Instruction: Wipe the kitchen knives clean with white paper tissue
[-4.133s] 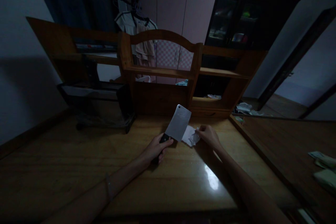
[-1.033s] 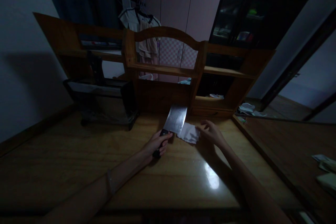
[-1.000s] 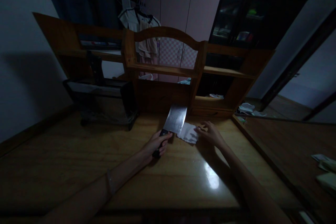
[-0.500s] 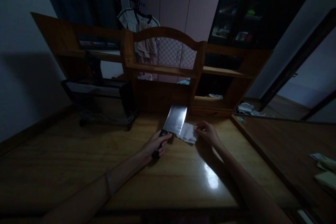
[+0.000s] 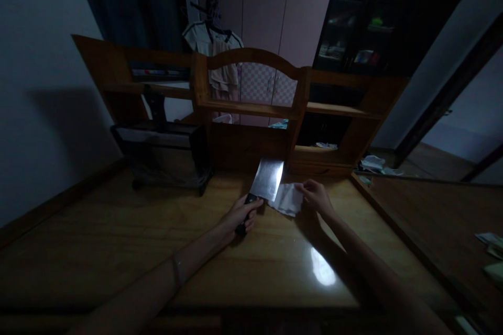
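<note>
Both hands were occupied: the left hand [image 5: 240, 214] clasped the black-handled cleaver [image 5: 268, 179], whose long axis ran near-left to far-right above the wooden desk [image 5: 243, 272]. White tissue [image 5: 286, 201] lay between the cleaver and the right hand [image 5: 317, 197], left of fingertips pinching its right edge. No writing was legible.
</note>
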Available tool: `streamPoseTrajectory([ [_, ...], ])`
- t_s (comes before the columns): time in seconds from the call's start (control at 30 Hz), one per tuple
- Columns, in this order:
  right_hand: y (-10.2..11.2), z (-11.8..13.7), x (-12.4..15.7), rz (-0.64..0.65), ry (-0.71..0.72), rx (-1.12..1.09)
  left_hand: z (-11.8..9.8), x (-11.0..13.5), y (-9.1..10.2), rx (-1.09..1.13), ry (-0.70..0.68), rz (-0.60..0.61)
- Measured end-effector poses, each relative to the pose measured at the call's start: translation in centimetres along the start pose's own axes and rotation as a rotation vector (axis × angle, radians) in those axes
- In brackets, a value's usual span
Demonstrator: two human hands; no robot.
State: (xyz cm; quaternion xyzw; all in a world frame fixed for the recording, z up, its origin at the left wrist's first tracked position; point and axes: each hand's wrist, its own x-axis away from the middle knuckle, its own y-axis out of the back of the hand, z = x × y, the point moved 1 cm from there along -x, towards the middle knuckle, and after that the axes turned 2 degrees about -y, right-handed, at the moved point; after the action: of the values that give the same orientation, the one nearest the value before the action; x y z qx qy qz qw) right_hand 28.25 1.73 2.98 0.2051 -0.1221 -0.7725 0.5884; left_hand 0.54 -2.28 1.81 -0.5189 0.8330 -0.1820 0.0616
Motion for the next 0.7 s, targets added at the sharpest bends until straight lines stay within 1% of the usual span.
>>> streamPoseTrajectory([
  [0.17,-1.1,0.6,-0.3,0.144,-0.285,-0.127,-0.2,0.1,-0.1,0.029,-0.030,-0.002],
  [0.27,-1.7,0.8,-0.1,0.199,-0.395,-0.155,-0.1,0.0,0.1,0.055,-0.038,0.010],
  [0.37,-1.8,1.7,-0.2,0.189,-0.449,-0.189,0.0,-0.2,0.2,0.103,-0.055,0.037],
  [0.5,-2.2,3.7,-0.9,0.192,-0.460,-0.274,0.1,-0.3,0.3,0.146,-0.080,0.025],
  [0.6,-3.4,5.1,-1.3,0.225,-0.479,-0.305,0.1,-0.3,0.4,0.174,-0.080,0.014],
  [0.7,-5.1,5.9,-1.4,0.258,-0.524,-0.301,0.0,-0.4,0.4,0.186,-0.090,0.013],
])
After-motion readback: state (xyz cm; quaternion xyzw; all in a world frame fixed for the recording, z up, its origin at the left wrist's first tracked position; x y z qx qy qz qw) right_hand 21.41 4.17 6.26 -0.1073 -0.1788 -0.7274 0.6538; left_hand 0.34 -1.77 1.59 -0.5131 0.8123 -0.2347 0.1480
